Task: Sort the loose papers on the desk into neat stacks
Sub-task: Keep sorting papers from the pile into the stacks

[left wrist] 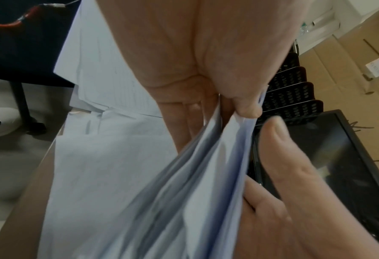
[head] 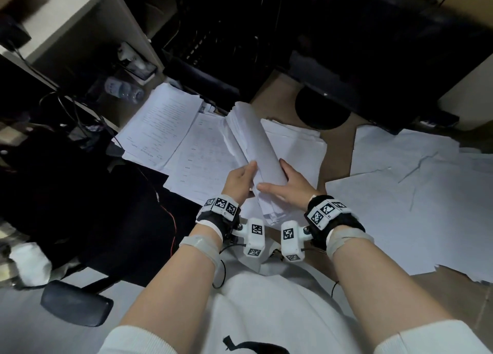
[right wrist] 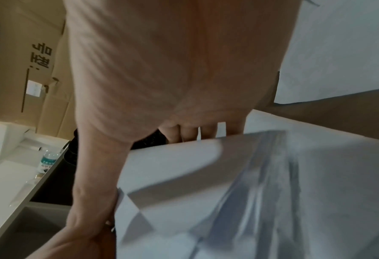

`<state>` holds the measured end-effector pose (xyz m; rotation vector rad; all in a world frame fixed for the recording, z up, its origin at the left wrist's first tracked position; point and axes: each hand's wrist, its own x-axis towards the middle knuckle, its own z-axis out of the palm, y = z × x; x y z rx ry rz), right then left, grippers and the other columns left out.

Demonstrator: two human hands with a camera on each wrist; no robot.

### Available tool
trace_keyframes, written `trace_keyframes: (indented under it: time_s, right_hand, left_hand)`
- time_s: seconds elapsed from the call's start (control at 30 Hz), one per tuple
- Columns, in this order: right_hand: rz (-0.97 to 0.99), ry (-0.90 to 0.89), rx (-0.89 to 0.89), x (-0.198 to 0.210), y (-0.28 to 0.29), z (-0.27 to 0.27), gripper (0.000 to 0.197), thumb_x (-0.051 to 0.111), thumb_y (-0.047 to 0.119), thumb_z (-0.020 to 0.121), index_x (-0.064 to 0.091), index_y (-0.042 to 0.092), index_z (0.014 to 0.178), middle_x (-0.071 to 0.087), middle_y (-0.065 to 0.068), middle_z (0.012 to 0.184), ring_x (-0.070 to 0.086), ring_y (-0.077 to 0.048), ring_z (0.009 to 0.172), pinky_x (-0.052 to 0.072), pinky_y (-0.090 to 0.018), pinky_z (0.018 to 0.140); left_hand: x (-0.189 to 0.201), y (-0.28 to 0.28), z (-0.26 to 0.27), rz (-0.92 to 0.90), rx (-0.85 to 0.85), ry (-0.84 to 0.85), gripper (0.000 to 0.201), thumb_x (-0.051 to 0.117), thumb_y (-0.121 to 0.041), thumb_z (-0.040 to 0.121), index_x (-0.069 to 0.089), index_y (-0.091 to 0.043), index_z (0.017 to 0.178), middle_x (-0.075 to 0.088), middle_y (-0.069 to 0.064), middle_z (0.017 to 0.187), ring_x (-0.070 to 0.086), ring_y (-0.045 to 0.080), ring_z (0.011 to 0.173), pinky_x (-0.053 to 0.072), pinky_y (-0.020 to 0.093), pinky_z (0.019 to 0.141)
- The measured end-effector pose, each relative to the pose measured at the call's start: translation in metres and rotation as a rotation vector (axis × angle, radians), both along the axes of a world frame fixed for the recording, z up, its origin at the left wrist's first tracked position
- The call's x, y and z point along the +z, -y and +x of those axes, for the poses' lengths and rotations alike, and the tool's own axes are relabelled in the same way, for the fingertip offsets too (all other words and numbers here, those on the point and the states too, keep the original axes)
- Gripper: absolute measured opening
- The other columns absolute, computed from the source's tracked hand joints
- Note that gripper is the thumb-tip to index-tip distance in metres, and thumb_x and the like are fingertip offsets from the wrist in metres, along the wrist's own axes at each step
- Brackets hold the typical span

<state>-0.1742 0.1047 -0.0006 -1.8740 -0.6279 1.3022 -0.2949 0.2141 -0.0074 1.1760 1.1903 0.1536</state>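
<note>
A thick bundle of white papers (head: 253,145) stands on edge above the desk, bowed over to the right. My left hand (head: 241,179) grips its near left side, thumb on top and fingers underneath (left wrist: 248,108). My right hand (head: 286,184) holds the near right side, thumb laid across the top sheet and fingers along the right edge (right wrist: 206,133). Printed sheets (head: 162,129) lie spread on the desk to the left of the bundle. Blank sheets (head: 416,193) are scattered on the right. More sheets (head: 296,145) lie under the bundle.
A black monitor (head: 373,68) on a round base (head: 321,111) stands behind the papers. Black mesh trays (head: 221,33) sit at the back centre. A water bottle (head: 124,91) and cables lie at the left. A black chair (head: 74,193) is left of the desk, cardboard boxes (right wrist: 17,61) behind.
</note>
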Motion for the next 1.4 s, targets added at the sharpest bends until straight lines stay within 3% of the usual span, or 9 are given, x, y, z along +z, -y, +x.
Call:
trace_keyframes:
  time_s: [0.2, 0.3, 0.4, 0.63, 0.77, 1.0, 1.13, 1.23, 1.4]
  right_hand:
    - [-0.018, -0.003, -0.039, -0.007, 0.004, -0.004, 0.046, 0.069, 0.024, 0.083, 0.055, 0.022, 0.127, 0.067, 0.002, 0.115, 0.065, -0.016, 0.102, 0.052, -0.032, 0.09]
    - [-0.06, -0.026, -0.17, -0.009, 0.006, -0.002, 0.02, 0.058, 0.026, 0.091, 0.067, 0.015, 0.106, 0.071, -0.004, 0.103, 0.065, -0.023, 0.097, 0.05, -0.035, 0.091]
    - [-0.086, 0.157, -0.299, -0.016, 0.012, 0.004, 0.025, 0.05, 0.029, 0.094, 0.055, 0.016, 0.074, 0.059, 0.0, 0.074, 0.054, -0.023, 0.072, 0.043, -0.031, 0.068]
    - [-0.123, 0.294, -0.439, -0.032, 0.033, 0.02, 0.039, 0.054, 0.033, 0.092, 0.044, 0.004, 0.069, 0.038, -0.008, 0.064, 0.033, -0.022, 0.062, 0.028, -0.033, 0.059]
    - [-0.09, 0.229, -0.439, -0.033, 0.033, 0.022, 0.057, 0.071, 0.055, 0.073, 0.061, -0.001, 0.075, 0.057, -0.023, 0.07, 0.046, -0.017, 0.06, 0.039, -0.03, 0.061]
    - [0.053, 0.108, -0.355, -0.011, 0.011, 0.016, 0.055, 0.058, 0.057, 0.09, 0.035, 0.021, 0.056, 0.027, 0.007, 0.054, 0.03, -0.015, 0.058, 0.027, -0.03, 0.061]
    - [0.084, 0.13, -0.238, -0.003, 0.003, 0.015, 0.04, 0.066, 0.03, 0.093, 0.05, 0.018, 0.058, 0.04, 0.014, 0.045, 0.035, -0.003, 0.047, 0.032, -0.022, 0.056]
    - [0.096, 0.117, -0.188, -0.003, 0.004, 0.014, 0.034, 0.068, 0.027, 0.091, 0.055, 0.017, 0.061, 0.041, 0.014, 0.045, 0.036, -0.003, 0.046, 0.033, -0.016, 0.05]
    - [-0.057, 0.214, -0.33, -0.022, 0.003, 0.017, 0.031, 0.061, 0.033, 0.087, 0.049, 0.018, 0.062, 0.047, 0.009, 0.057, 0.046, -0.014, 0.059, 0.039, -0.028, 0.061]
  left_hand:
    - [-0.007, 0.009, -0.005, 0.073, -0.091, 0.013, 0.024, 0.075, -0.013, 0.086, 0.072, 0.001, 0.105, 0.074, 0.016, 0.097, 0.069, 0.027, 0.085, 0.058, 0.04, 0.083]
    - [-0.015, 0.004, -0.009, 0.112, -0.042, -0.1, 0.023, 0.073, -0.029, 0.07, 0.076, -0.009, 0.082, 0.076, 0.011, 0.083, 0.072, 0.031, 0.081, 0.059, 0.042, 0.075]
    - [-0.017, 0.001, -0.013, 0.106, 0.061, -0.138, 0.017, 0.066, -0.03, 0.064, 0.065, -0.014, 0.057, 0.062, 0.0, 0.058, 0.057, 0.021, 0.06, 0.049, 0.033, 0.062]
    - [-0.016, -0.003, -0.017, 0.033, 0.144, -0.087, 0.029, 0.063, -0.005, 0.084, 0.057, -0.015, 0.058, 0.052, -0.002, 0.055, 0.048, 0.016, 0.054, 0.042, 0.024, 0.054]
    - [-0.017, -0.002, -0.015, 0.024, 0.15, -0.085, 0.03, 0.064, -0.005, 0.082, 0.058, -0.016, 0.055, 0.055, -0.001, 0.056, 0.052, 0.017, 0.058, 0.045, 0.027, 0.059]
    - [-0.012, -0.005, -0.008, 0.016, 0.147, -0.026, 0.004, 0.072, -0.016, 0.078, 0.073, -0.013, 0.079, 0.075, 0.015, 0.09, 0.071, 0.031, 0.084, 0.059, 0.05, 0.086]
    - [-0.007, -0.004, -0.001, -0.031, 0.186, 0.064, 0.027, 0.076, -0.036, 0.085, 0.071, -0.009, 0.091, 0.075, 0.015, 0.098, 0.07, 0.028, 0.087, 0.058, 0.043, 0.086]
    - [-0.003, -0.003, 0.0, 0.016, 0.101, 0.055, 0.055, 0.082, -0.057, 0.067, 0.072, -0.011, 0.095, 0.076, 0.009, 0.096, 0.073, 0.023, 0.089, 0.059, 0.035, 0.082]
    - [-0.007, -0.008, -0.012, 0.15, 0.057, -0.099, 0.028, 0.071, -0.026, 0.077, 0.07, 0.001, 0.086, 0.072, 0.013, 0.082, 0.065, 0.022, 0.074, 0.059, 0.041, 0.077]
